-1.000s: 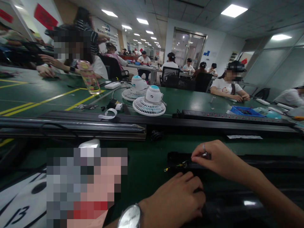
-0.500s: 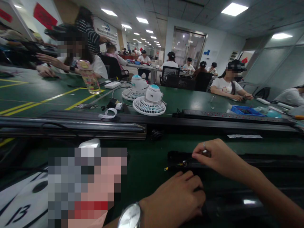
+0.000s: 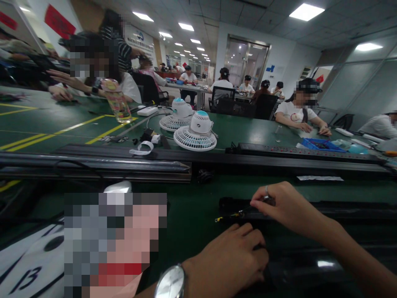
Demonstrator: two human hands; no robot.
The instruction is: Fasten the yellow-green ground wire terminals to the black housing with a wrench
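Observation:
My right hand (image 3: 279, 200), with a ring on one finger, pinches a thin dark lead. From it a yellow-green wire (image 3: 230, 217) reaches left, with a shiny round metal piece along it and a small ring terminal (image 3: 216, 220) at its tip. Something metallic shows inside the curled fingers, too covered to name. The wire lies by the left end of a long black bar (image 3: 356, 210). Nearer to me, my left hand (image 3: 231, 260) lies palm down, fingers curled over the dark edge of a glossy black housing (image 3: 297, 269); its fingertips are hidden. A silver watch (image 3: 170, 283) is on that wrist.
Long metal rails (image 3: 124, 165) and a black power strip (image 3: 297, 152) cross the table. Behind stand two white fans (image 3: 195, 136), a bottle (image 3: 117, 103) and a blue tray (image 3: 322, 145). Co-workers sit around. A partly blurred printed item (image 3: 27, 269) lies left.
My hands and the wire have barely moved. Across the table at right, a co-worker's hands have shifted slightly apart.

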